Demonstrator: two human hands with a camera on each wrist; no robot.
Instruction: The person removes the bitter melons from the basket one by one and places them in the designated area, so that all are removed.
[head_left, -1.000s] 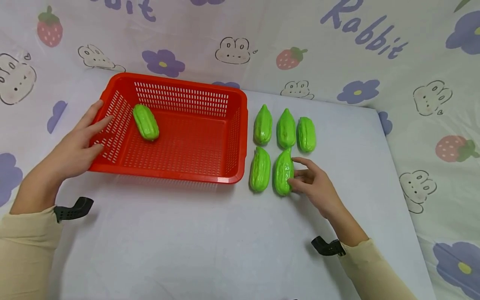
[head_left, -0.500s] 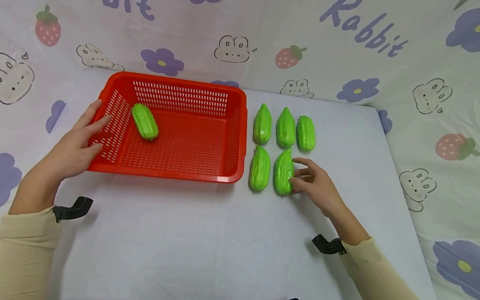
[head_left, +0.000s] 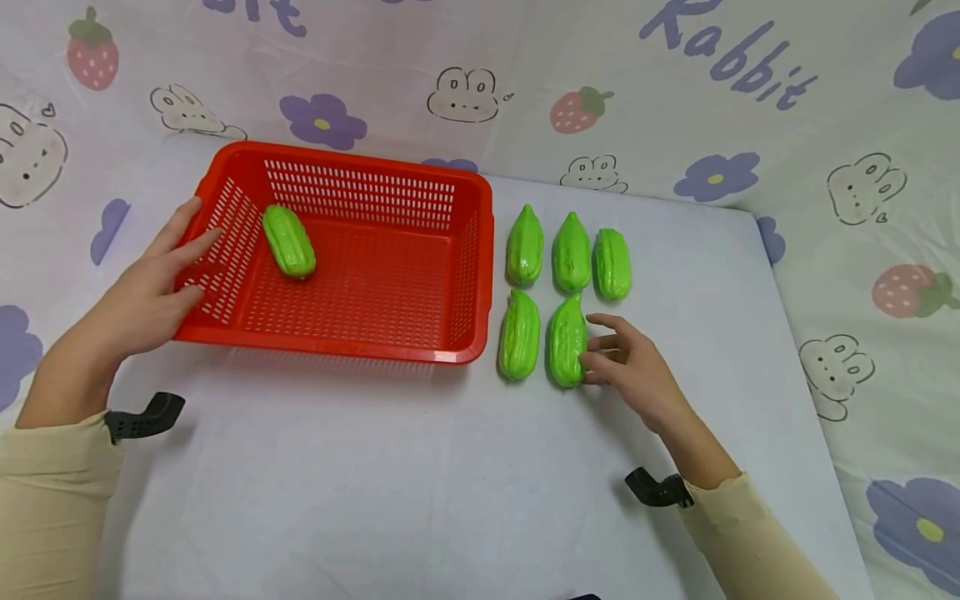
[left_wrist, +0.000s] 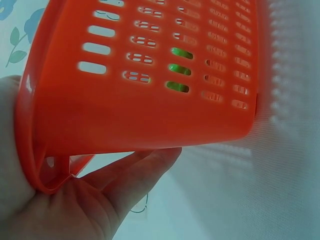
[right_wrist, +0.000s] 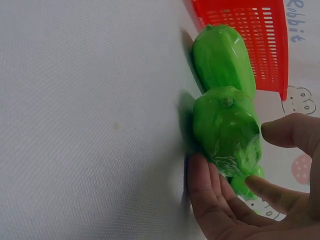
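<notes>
A red plastic basket (head_left: 360, 275) with slotted walls stands left of centre, a glossy green ridged gourd (head_left: 288, 242) inside near its left wall. My left hand (head_left: 146, 296) grips the basket's left rim, with fingers both over it and outside the wall. In the left wrist view, the left hand (left_wrist: 95, 205) is wrapped under the rim. To the basket's right lie several more gourds in two rows. At the front right gourd (head_left: 567, 343) my right hand (head_left: 628, 367) stays loosely curved, fingertips against its right side. The right wrist view has the thumb (right_wrist: 287, 131) close beside that gourd (right_wrist: 227, 130).
Three gourds form the back row, including a blunt-ended one (head_left: 613, 265). Another gourd (head_left: 519, 336) lies between the basket and the touched one. A white cloth (head_left: 390, 483) covers the table; a printed backdrop (head_left: 637, 50) hangs behind.
Hands, basket and gourds keep their places. Only the head view has shifted very slightly.
</notes>
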